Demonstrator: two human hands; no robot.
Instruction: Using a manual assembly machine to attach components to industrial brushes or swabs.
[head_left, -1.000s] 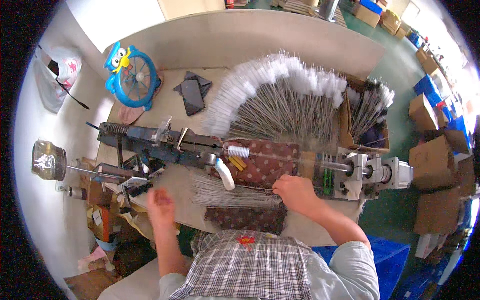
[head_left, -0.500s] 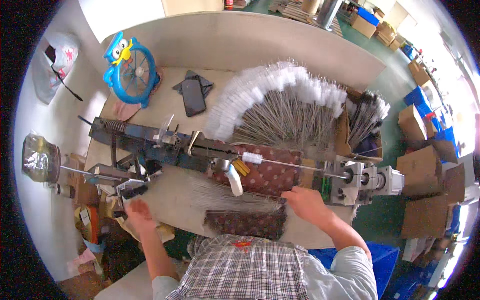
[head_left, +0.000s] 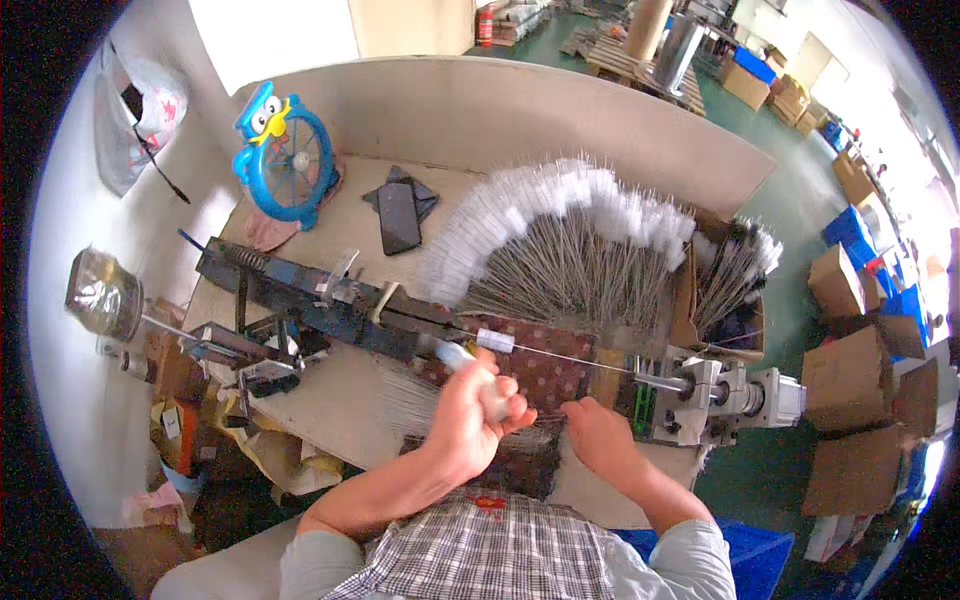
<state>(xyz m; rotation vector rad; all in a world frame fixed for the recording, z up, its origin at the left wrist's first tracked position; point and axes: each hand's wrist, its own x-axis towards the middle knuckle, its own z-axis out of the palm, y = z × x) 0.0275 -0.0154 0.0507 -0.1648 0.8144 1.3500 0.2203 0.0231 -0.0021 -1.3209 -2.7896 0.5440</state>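
My left hand [head_left: 468, 420] is wrapped round the white handle [head_left: 455, 354] of the bench machine, whose end sticks out above my fist. To its right, my right hand [head_left: 600, 435] is closed in a pinch at the end of thin metal wires [head_left: 410, 405] that lie along the bench; a thin wire seems to run from its fingertips. Just above both hands a white bristle brush [head_left: 496, 341] sits in line with the machine's dark rail [head_left: 410, 318]. Its wire stem stretches right to the metal spindle [head_left: 662, 382]. A dotted dark red cloth [head_left: 560, 375] lies underneath.
A large fan of white brushes [head_left: 580, 250] covers the far bench, beside a cardboard box [head_left: 685, 300] with more brushes. A phone [head_left: 399, 217] and a blue cartoon-bird wheel [head_left: 287, 160] stand at the far left. The motor block [head_left: 770, 396] is at right.
My left hand has come from the machine's left side to the white handle and closed round it. The handle has tilted up. My right hand stays near the wire ends.
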